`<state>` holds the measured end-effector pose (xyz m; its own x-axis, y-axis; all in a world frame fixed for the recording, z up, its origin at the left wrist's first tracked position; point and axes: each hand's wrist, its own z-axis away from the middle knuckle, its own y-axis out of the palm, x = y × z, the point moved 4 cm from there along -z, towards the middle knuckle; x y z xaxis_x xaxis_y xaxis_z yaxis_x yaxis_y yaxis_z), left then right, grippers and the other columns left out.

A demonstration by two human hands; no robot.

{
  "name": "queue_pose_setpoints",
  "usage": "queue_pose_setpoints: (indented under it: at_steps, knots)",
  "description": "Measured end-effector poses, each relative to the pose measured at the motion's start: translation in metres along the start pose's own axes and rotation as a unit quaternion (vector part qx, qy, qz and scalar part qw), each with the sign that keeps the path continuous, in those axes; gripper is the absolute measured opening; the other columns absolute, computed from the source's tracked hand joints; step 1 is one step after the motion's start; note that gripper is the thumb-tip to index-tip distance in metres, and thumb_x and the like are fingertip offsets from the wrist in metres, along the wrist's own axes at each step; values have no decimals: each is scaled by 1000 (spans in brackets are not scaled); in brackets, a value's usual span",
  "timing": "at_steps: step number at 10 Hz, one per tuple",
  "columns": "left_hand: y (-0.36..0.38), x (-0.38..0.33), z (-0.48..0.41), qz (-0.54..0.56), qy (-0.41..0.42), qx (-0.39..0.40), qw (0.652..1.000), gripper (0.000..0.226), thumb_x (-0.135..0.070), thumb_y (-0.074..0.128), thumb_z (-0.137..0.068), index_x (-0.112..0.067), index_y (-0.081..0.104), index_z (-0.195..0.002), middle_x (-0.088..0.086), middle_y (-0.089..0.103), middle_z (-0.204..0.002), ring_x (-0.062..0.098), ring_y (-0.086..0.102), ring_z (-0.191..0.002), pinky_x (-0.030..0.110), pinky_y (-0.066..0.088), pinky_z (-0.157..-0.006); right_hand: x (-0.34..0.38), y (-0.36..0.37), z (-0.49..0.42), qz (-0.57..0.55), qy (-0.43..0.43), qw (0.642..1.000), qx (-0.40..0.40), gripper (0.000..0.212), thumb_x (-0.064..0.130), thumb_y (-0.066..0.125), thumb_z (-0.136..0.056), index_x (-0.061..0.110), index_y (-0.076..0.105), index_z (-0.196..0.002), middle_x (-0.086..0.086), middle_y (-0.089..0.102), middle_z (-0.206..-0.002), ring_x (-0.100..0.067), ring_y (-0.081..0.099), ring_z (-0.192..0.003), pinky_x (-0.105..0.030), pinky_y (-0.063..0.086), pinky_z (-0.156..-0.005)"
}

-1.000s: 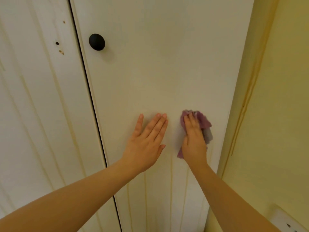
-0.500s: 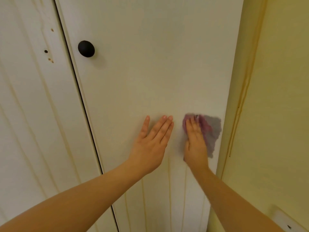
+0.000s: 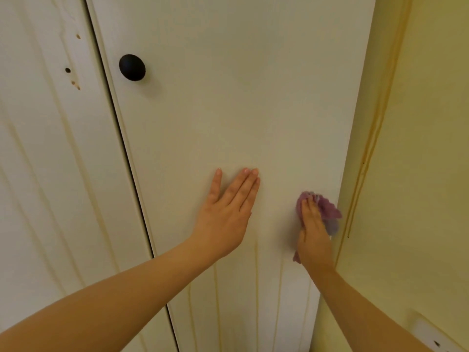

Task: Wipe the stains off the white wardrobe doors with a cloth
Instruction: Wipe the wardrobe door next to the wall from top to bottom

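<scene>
While left hand (image 3: 225, 219) stays flat, fingers spread, right hand (image 3: 313, 237) presses purple cloth (image 3: 327, 209) lower, bunched tighter (streaks (image 3: 256, 288) below remain).

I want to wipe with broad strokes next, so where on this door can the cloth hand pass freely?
Free: the broad white right door panel between the round black knob and the flat left hand. Also the streaked strip below both hands. Crowded: the right hand, pressing the purple cloth, sits near the door's edge beside the yellow wall.
</scene>
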<state>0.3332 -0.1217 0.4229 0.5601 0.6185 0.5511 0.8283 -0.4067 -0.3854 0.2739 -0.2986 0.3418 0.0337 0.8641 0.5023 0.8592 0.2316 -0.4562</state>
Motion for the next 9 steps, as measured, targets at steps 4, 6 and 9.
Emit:
queue_pose_setpoints:
  at_steps: [4, 6, 9]
  knots:
    - [10, -8, 5, 13, 9, 4, 1000, 61, -23, 45, -88, 0, 29, -142, 11, 33, -151, 25, 22, -140, 56, -2, -115, -8, -17, -8, -87, 121, 987, -58, 52, -12, 34, -88, -1, 35, -139, -1, 28, -142, -23, 25, -137, 2, 11, -98]
    - [7, -12, 2, 25, 2, -2, 1000, 58, -23, 40, -89, 0, 30, -142, 12, 33, -150, 26, 23, -140, 56, 0, -114, -1, -38, -53, -77, 43, 996, -25, 54, -10, 32, -90, 12, 34, -140, 11, 29, -137, 2, 22, -129, -2, 12, -102]
    - [9, -16, 12, 26, 8, 2, 1000, 59, -23, 41, -88, 0, 31, -142, 12, 35, -150, 26, 24, -140, 56, 2, -114, -15, -34, -28, -5, 109, 993, -33, 34, 7, 37, -98, 16, 52, -128, 12, 54, -117, 6, 52, -103, -4, 39, -86]
